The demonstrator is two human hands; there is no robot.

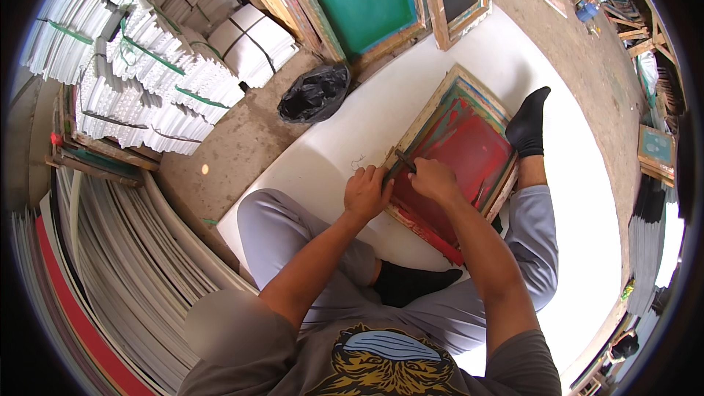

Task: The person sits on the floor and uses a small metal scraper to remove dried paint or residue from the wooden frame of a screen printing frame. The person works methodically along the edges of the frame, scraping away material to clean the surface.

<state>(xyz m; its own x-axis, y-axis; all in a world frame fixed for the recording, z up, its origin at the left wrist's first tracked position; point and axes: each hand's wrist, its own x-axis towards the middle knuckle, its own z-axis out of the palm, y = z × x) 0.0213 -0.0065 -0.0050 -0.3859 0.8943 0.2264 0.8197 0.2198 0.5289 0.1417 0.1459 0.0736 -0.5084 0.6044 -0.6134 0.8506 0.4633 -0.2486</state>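
A wooden screen-printing frame [431, 106] with paint-stained edges and red mesh lies tilted on the white sheet between my legs. My right hand [435, 180] is closed around a short, dark, thin tool [403, 158] at the frame's left side; its exact kind is hard to make out. Beside it, my left hand [367, 192] rests at the frame's left edge, fingers curled against the wood. Whatever may lie under those fingers is hidden. My foot in a black sock [529, 121] is against the frame's right side.
A black plastic bag [315, 93] stands beyond the white sheet [308, 165]. Larger frames, one with a green screen [359, 4], lean at the back. Bundled white stacks [139, 66] rise at the left, above layered sheets [139, 249]. Bottles and wood pieces clutter the far right.
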